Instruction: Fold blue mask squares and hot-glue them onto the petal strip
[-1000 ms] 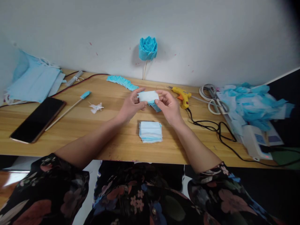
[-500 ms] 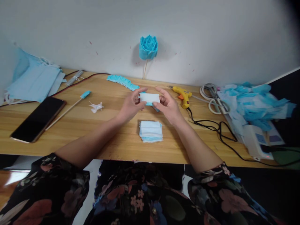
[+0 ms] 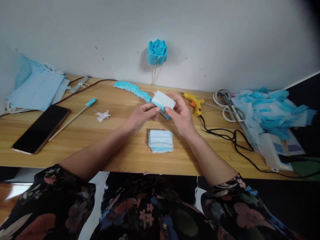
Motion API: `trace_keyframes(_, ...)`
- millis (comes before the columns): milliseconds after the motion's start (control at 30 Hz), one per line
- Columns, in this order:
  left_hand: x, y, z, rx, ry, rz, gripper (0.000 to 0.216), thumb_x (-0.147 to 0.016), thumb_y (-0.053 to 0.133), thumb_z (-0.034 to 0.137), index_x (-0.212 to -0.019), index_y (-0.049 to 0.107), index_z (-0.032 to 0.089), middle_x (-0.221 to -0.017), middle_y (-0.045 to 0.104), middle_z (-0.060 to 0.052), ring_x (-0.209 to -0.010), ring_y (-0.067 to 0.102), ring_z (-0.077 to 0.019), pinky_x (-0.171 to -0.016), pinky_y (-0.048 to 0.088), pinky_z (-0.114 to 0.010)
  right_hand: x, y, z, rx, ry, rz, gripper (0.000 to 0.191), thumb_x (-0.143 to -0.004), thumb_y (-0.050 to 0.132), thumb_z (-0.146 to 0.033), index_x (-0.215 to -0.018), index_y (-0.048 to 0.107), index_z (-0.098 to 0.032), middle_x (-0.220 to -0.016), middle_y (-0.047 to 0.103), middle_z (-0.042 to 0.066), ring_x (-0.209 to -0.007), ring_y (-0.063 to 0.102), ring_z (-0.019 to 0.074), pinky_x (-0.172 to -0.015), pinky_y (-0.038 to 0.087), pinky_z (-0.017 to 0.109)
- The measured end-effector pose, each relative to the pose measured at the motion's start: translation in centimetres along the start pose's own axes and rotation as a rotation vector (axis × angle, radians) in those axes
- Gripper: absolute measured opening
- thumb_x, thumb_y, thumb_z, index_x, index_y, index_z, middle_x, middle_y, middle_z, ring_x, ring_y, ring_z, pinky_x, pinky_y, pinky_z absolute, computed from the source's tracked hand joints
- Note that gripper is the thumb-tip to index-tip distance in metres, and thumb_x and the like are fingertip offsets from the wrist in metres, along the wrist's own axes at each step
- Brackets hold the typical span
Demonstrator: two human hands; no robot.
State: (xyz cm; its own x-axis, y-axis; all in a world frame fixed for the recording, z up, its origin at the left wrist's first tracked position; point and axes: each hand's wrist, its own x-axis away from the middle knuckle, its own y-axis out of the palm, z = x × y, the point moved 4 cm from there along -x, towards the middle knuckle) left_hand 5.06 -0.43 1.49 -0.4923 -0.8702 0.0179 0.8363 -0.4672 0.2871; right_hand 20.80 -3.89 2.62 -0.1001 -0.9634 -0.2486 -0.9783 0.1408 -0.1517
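A small piece of white and blue mask fabric (image 3: 163, 99) is held tilted above the table, partly folded along its near blue edge. My left hand (image 3: 143, 115) pinches its lower left edge. On the other side my right hand (image 3: 183, 115) grips the right corner between thumb and fingers. Below the hands lies a stack of cut fabric pieces (image 3: 160, 141). Behind them a row of folded blue petals (image 3: 132, 89) fans out across the table. A blue fabric rose (image 3: 157, 52) on a thin stick leans against the wall.
To the left are face masks (image 3: 37, 88), a phone (image 3: 41, 129), a blue-tipped stick (image 3: 72, 120) and a white scrap (image 3: 102, 115). To the right lie a yellow glue gun (image 3: 196, 103), scissors (image 3: 233, 113), a fabric scrap pile (image 3: 271, 110), a white power strip (image 3: 274, 150) and black cable (image 3: 235, 141).
The fabric piece has turned from level to tilted, its right end lower. My left hand has shifted slightly down and right; my right hand still holds the right side.
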Motion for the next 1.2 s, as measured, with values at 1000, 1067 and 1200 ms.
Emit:
trace_keyframes(1000, 0.1, -0.5, 0.7, -0.244, 0.023, 0.082, 0.033, -0.079, 0.073, 0.04, -0.06, 0.06, 0.017, -0.061, 0.062, 0.0, -0.058, 0.052, -0.0103, -0.063, 0.044, -0.027, -0.2, 0.1, 0.0, -0.008, 0.033, -0.156, 0.062, -0.083, 0.069, -0.057, -0.136, 0.055, -0.03, -0.085, 0.064, 0.001, -0.074, 0.06, 0.0176, -0.067, 0.052, 0.034)
trace_keyframes(1067, 0.1, -0.4, 0.8, -0.257, 0.042, 0.082, 0.032, -0.079, 0.072, 0.039, -0.059, 0.059, 0.017, -0.06, 0.061, 0.001, -0.058, 0.051, -0.0098, -0.062, 0.043, -0.026, -0.2, 0.3, 0.3, -0.025, 0.041, -0.207, 0.068, -0.079, 0.075, -0.054, -0.139, 0.052, -0.03, -0.087, 0.065, 0.001, -0.075, 0.06, 0.0177, -0.068, 0.053, 0.034)
trace_keyframes(1200, 0.2, -0.3, 0.9, -0.269, 0.063, 0.078, 0.033, -0.079, 0.072, 0.036, -0.057, 0.058, 0.017, -0.058, 0.059, 0.001, -0.057, 0.05, -0.0094, -0.061, 0.043, -0.025, 0.0, 0.5, 0.7, 0.035, 0.04, -0.193, 0.067, -0.079, 0.077, -0.044, -0.14, 0.051, -0.032, -0.091, 0.067, 0.001, -0.076, 0.06, 0.0179, -0.068, 0.054, 0.034)
